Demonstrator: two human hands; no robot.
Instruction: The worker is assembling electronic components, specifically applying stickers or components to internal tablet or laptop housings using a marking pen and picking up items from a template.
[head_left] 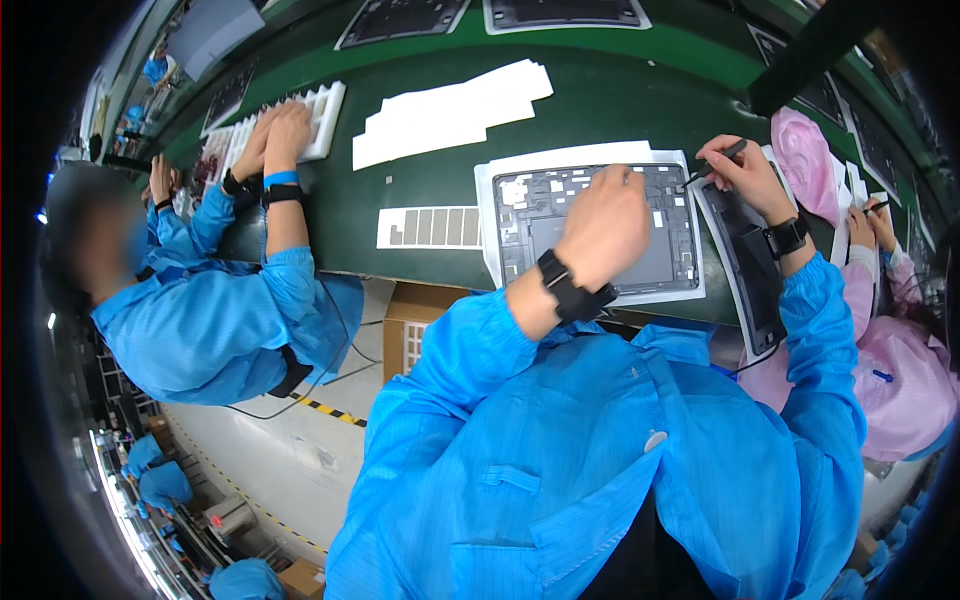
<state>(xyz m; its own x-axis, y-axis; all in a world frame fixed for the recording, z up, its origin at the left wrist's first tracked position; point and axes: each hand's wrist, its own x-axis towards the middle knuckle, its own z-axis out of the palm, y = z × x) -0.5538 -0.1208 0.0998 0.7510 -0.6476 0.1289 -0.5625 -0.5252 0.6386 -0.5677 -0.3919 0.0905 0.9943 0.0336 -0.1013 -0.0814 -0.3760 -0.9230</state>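
Note:
A dark grey tablet housing with many small recesses lies on a white sheet in front of me. My left hand rests over its upper middle, back up, fingers bent down onto it; whatever the fingertips pinch is hidden. Black tweezers sit in my right hand, their tip pointing down-left at the housing's upper right edge. Beneath my right wrist a second dark panel lies on white backing. Left of the housing is a white sheet of grey rectangular pads.
Overlapping white papers lie further back on the green table. At left, a co-worker's hands touch a white slotted tray. More housings line the far shelf. A dark post and a pink-clad person are at right.

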